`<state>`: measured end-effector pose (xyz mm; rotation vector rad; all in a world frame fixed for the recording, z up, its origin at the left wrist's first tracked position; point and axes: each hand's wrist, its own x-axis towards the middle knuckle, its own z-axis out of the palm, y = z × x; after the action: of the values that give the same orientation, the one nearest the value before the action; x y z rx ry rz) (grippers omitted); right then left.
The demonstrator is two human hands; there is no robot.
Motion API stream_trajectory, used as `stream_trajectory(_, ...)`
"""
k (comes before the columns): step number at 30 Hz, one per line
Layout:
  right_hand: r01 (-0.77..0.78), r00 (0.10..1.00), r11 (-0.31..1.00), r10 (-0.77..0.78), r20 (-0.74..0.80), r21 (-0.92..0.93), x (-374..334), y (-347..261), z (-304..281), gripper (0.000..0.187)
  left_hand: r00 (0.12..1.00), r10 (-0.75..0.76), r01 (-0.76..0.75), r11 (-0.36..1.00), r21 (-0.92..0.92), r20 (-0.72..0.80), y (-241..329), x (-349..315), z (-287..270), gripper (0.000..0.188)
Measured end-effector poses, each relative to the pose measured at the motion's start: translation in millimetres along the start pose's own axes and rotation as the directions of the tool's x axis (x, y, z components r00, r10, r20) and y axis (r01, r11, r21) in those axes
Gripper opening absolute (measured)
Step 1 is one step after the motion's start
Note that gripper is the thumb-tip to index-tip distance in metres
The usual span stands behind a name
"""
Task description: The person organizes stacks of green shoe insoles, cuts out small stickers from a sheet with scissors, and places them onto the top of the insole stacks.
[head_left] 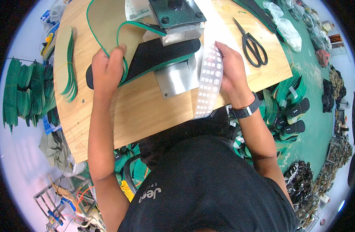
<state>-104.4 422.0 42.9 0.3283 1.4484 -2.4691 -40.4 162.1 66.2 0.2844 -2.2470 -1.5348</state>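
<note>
My left hand (109, 67) is closed around the edges of green-edged shoe insoles on the left part of the wooden table (142, 120). A black-topped insole (165, 54) stretches from that hand to the right, its far part lying under the dark upper block of a press (178, 13). Behind my fingers stands a beige-backed insole (102, 23) with a bent, curling edge. Below the black insole shows the press's shiny metal plate (179, 79). My right hand (232, 67) grips a long strip of white printed labels (210, 79), which hangs down beside the plate.
Black-handled scissors (253, 48) lie right of my right hand. A bundle of insoles (68, 63) rests on the table's left side. More green stacks (24, 92) stand beyond the left edge. Insoles (291, 118) and plastic bags (287, 29) are at the right.
</note>
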Motion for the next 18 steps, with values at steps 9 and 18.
stream_trajectory(9, 0.115, 0.993, 0.989, -0.111, 0.051, -0.093, -2, -34, 7, 0.016, 0.999, 0.049, -0.049, 0.999, -0.004, -0.02, -4, 0, 2, 0.024)
stream_trajectory(18, -0.051, 0.997, 0.997, 0.047, 0.068, 0.064, 2, 5, 6, 0.016, 0.999, 0.012, -0.012, 1.0, 0.014, -0.031, -1, -1, 3, 0.029)
